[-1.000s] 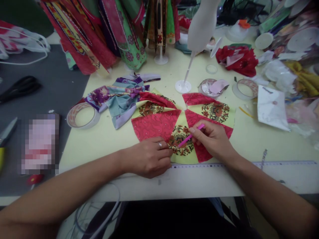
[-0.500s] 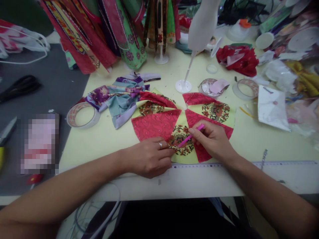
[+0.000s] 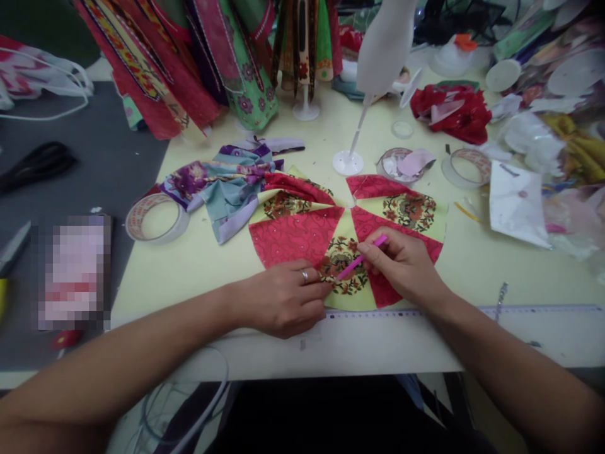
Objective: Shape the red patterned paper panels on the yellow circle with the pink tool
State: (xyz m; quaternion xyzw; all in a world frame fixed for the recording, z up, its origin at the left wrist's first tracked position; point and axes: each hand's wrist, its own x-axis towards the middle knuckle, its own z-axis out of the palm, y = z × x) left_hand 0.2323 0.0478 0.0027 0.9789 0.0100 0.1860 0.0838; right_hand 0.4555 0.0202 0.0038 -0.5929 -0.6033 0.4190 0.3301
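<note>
A round patchwork cloth [image 3: 302, 233] of red and yellow-green wedges, the yellow-green ones printed with flowers, lies on the table. My right hand [image 3: 401, 258] rests over its right part and pinches a slim pink pen-like stick [image 3: 350, 268]. The stick slants down left, its lower tip at the flower print of the front wedge. My left hand [image 3: 295, 299], a ring on one finger, lies on the cloth's front left edge. Its fingers are curled and close together near the stick's tip; what is under them is hidden.
A clear ruler [image 3: 520, 309] runs along the table's front. Tape rolls [image 3: 158, 219], a purple and blue cloth [image 3: 227, 183] and a white mannequin stand [image 3: 348, 162] surround the work. Dressed forms [image 3: 250, 82] stand behind; scissors [image 3: 14, 249] lie left, a white packet [image 3: 515, 205] right.
</note>
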